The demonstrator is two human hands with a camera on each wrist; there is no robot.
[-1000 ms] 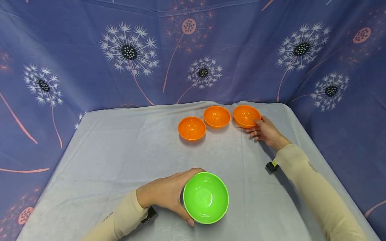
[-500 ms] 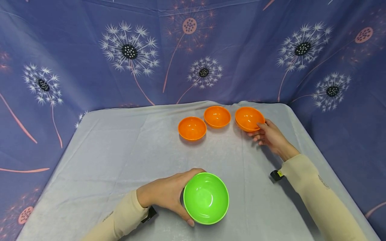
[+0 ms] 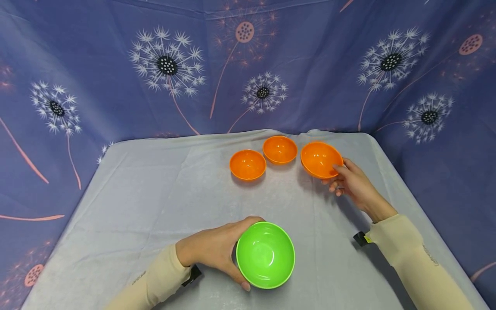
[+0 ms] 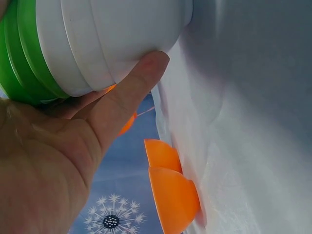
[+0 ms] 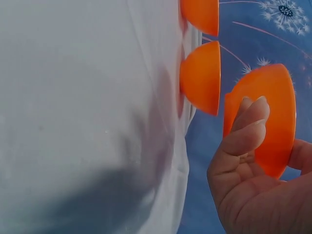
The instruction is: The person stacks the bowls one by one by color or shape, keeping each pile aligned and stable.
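My left hand (image 3: 217,247) grips the side of a stack of bowls, thumb on the near side. From above, only the bright green top bowl (image 3: 265,255) shows. The left wrist view reveals green bands above white bowl walls (image 4: 126,34). At the back right, my right hand (image 3: 354,183) pinches the rim of an orange bowl (image 3: 320,159), thumb over the edge and fingers beneath. This bowl is raised off the table and slightly tilted, as the right wrist view shows. Two more orange bowls, a left one (image 3: 248,165) and a farther one (image 3: 280,150), stand upright nearby.
A pale grey cloth covers the table (image 3: 155,185). Behind it and along both sides hangs a blue dandelion-print curtain (image 3: 310,64), close to the far orange bowls.
My right hand has lifted the orange bowl off the table and brought it a little nearer, away from the other two. The left hand and its stack stay put.
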